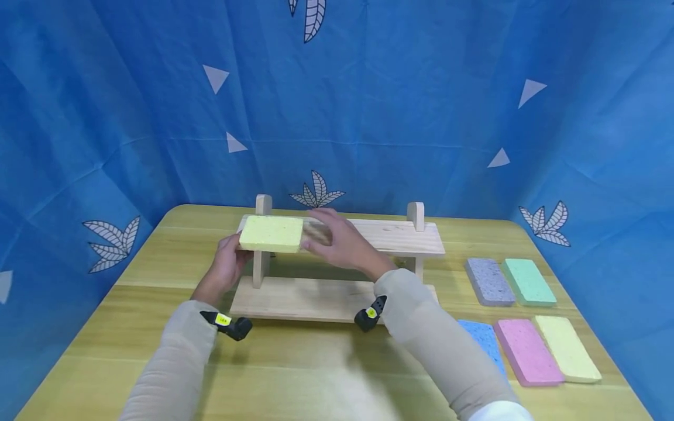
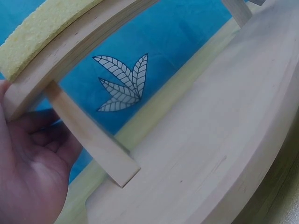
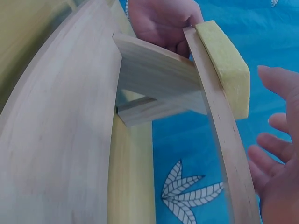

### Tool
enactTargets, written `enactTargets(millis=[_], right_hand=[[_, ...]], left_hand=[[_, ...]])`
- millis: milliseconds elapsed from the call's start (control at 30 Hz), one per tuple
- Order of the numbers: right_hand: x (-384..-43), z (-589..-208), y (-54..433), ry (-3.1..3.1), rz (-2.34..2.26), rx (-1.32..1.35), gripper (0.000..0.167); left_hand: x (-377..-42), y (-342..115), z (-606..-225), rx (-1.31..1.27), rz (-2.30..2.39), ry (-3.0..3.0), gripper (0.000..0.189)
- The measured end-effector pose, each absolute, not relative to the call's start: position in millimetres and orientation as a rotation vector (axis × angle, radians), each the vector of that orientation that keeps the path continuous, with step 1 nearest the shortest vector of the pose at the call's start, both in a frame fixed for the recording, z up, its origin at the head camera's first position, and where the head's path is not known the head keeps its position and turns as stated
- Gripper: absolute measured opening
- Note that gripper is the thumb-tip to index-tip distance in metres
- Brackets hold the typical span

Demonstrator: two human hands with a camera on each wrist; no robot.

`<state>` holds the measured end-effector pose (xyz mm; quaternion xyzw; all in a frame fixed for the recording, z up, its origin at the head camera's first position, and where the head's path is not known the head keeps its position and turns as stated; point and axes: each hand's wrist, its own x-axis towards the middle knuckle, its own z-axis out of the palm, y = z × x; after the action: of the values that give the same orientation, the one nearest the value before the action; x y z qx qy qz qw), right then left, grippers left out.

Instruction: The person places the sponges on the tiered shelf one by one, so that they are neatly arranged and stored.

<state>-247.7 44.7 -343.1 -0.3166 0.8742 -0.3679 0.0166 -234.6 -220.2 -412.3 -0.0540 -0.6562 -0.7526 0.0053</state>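
Observation:
A pale yellow sponge (image 1: 271, 233) lies flat on the left end of the upper board of a two-tier wooden shelf (image 1: 392, 235). At that end my left hand (image 1: 225, 268) holds the board, its fingers curled beneath it and the thumb side up by the sponge, as the left wrist view shows. My right hand (image 1: 344, 242) hovers just right of the sponge, fingers spread and loosely bent. A gap between this hand and the sponge (image 3: 229, 70) shows in the right wrist view. Nothing is in the right hand.
On the table's right side lie a purple sponge (image 1: 489, 282), a green sponge (image 1: 529, 282), a pink sponge (image 1: 529, 352) and another yellow sponge (image 1: 566, 349). A blue sponge (image 1: 481, 339) is partly behind my right sleeve. Blue curtain (image 1: 337, 105) surrounds the table.

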Motion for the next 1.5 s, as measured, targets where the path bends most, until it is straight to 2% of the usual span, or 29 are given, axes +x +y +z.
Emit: enactTargets(millis=[1100, 1500], right_hand=[[-212, -358, 150, 3.015, -1.075, -0.826, 0.059], [-190, -360, 193, 3.092, -1.044, -0.675, 0.058]], left_hand=[[-233, -222, -411, -0.203, -2.354, -2.065, 0.033], [-233, -222, -412, -0.181, -2.375, -2.033, 0.031]])
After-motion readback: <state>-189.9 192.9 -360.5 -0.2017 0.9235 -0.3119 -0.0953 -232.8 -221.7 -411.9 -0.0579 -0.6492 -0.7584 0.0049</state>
